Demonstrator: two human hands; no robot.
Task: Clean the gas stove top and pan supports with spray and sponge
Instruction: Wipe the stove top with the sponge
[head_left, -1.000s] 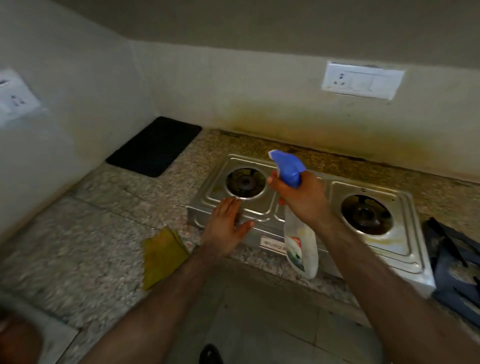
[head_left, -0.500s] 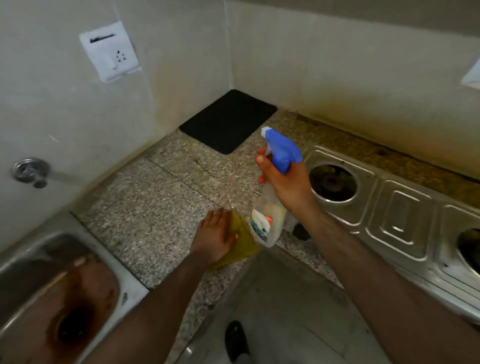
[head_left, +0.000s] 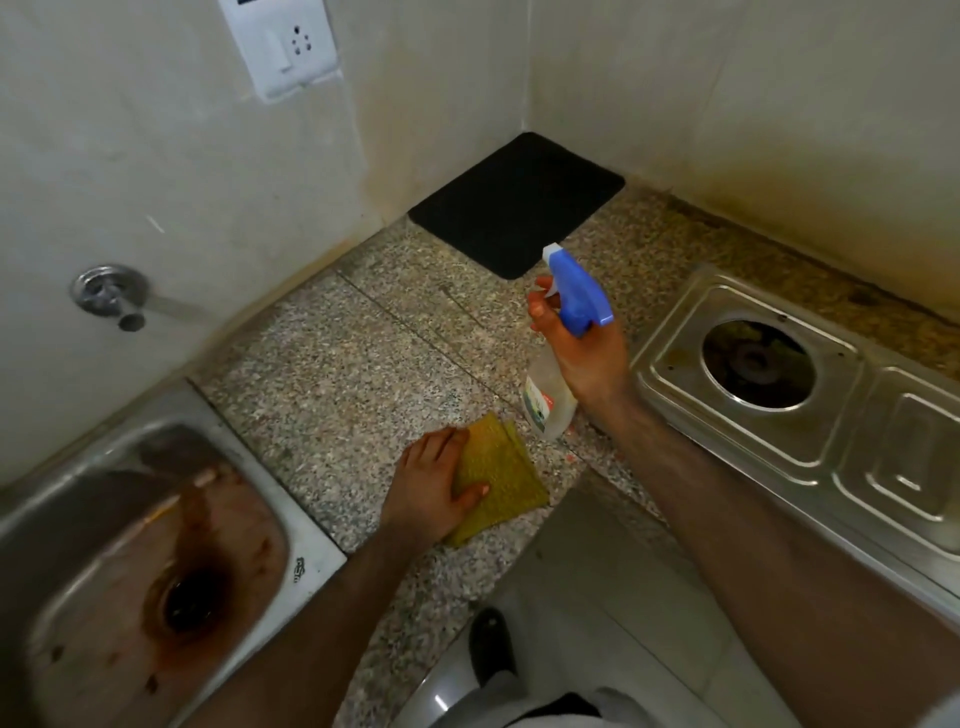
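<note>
Head view: sponge (head_left: 496, 480) under left hand (head_left: 428, 493)

Bench (head_left: 332, 374): speckled granite, running into a wall corner. Black mat (head_left: 517, 202) lies flat in the far corner. Steel gas stove (head_left: 841, 431) sits at right, open burner well visible. Yellow-green cloth (head_left: 501, 480) lies folded at the near edge, between the stove and the stained steel sink (head_left: 104, 545) set in at left.
</note>
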